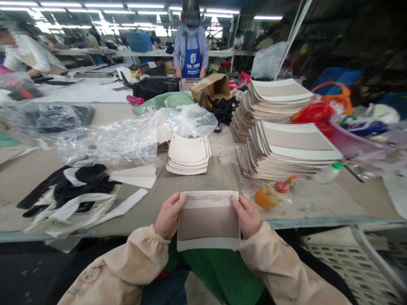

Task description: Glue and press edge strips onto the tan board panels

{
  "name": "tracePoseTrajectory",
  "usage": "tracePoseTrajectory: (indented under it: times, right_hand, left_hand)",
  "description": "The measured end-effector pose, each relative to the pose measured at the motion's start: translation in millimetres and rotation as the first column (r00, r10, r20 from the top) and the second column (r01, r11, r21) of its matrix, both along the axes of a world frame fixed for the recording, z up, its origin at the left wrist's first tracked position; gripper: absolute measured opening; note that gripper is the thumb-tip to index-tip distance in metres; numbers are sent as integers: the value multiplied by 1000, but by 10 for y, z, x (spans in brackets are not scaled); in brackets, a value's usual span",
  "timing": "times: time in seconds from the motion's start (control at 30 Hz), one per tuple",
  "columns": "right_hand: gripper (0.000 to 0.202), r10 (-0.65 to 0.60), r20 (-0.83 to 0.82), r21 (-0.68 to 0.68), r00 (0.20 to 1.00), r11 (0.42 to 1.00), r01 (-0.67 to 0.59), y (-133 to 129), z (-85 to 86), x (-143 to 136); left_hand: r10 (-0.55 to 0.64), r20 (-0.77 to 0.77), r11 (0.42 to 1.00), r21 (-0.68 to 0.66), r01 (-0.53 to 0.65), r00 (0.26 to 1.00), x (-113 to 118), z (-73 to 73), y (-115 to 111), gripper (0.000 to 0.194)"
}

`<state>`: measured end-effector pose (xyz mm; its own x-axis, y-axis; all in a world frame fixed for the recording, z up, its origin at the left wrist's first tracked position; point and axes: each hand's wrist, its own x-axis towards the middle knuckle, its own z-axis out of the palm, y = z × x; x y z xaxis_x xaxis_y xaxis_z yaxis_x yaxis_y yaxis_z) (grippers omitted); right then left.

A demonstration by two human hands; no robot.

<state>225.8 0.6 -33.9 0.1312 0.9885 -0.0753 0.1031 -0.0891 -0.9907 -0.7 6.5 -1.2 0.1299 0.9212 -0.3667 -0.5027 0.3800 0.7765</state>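
Factory floor, long worktable (197, 186) w/ grey-brown cover, strip lights overhead. Panel (208, 220) sits at the near edge, just over the table lip, held flat-on toward the camera. Rectangular piece, taupe centre w/ pale border; long axis runs left-right, pale band at the top, away from the person. Left hand (167, 216) grips the left edge, right hand (248, 215) the right edge; both partly closed, thumbs on the face, fingers curled behind. Looks like a 2-hand pinch to keep it flat and square for a look.

Outward: small stack of curved cream pieces (189, 154) just beyond, near. 2 tall stacks (286, 144) of similar panels to the right, fanned, within reach, prob. supply or done piles, can't tell which. Orange bottle (273, 195) lies on its side by them. Clear plastic sheeting (127, 135) and black/white scraps (79, 190) to the left. Person in a blue apron (191, 46) stands at the far bench, well apart.
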Motion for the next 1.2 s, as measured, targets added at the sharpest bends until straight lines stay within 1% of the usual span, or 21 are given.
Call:
tracePoseTrajectory:
  times: [0.1,0.17,0.3,0.37,0.43,0.53,0.6,0.7,0.8,0.87,0.93,1.0,1.07,1.1,1.13,1.2]
  right_hand:
    - [34,18,4,27,1000,999,-18,9,19,-17]
    - [35,21,-29,29,999,999,-20,13,20,-22]
    - [36,33,-86,-7,996,999,-34,8,8,-13]
    - [37,54,-52,-11,997,998,-55,-2,15,-4]
    - [37,69,18,7,997,998,-69,-14,36,3]
    - [38,53,110,47,993,997,-58,-25,85,14]
    - [38,49,118,64,992,996,-57,-25,124,22]
    - [37,77,87,69,993,994,-83,-33,209,30]
    - [36,126,61,76,990,989,-130,-89,343,29]
    - [43,143,81,101,986,983,-151,-160,448,31]
    - [50,115,102,126,988,984,-128,-242,561,62]
    - [52,52,96,159,994,985,-67,-306,695,153]
    - [53,-29,102,209,994,978,7,-320,869,330]
    - [53,-71,126,236,989,971,39,-300,973,453]
    - [53,-131,140,256,981,962,92,-260,1087,594]
    - [57,-219,172,236,960,956,176,-120,1329,915]
  left_hand:
    - [53,-15,996,-73,-54,998,2,-3,6,28]
    - [75,5,991,-113,-74,997,8,-1,8,28]
    - [99,58,987,-135,-90,993,20,26,13,26]
    - [118,74,985,-138,-107,990,22,44,20,23]
    - [136,79,981,-149,-123,987,23,65,26,19]
    - [146,83,976,-177,-130,986,36,113,23,15]
    - [139,93,975,-189,-120,986,50,158,11,17]
    - [116,108,977,-193,-94,987,65,231,-10,21]
    - [97,112,980,-183,-76,989,54,294,-13,23]
    - [86,118,986,-155,-67,989,30,334,-11,24]
    - [48,145,994,-101,-33,988,-9,379,-17,26]
    - [-51,213,998,-19,56,976,-59,426,-33,31]
    - [-163,281,987,58,153,946,-114,469,-48,38]
    - [-194,294,981,78,179,936,-141,485,-50,40]
    - [-197,285,980,79,181,938,-166,497,-47,41]
    - [-153,214,988,39,148,965,-203,508,-25,38]
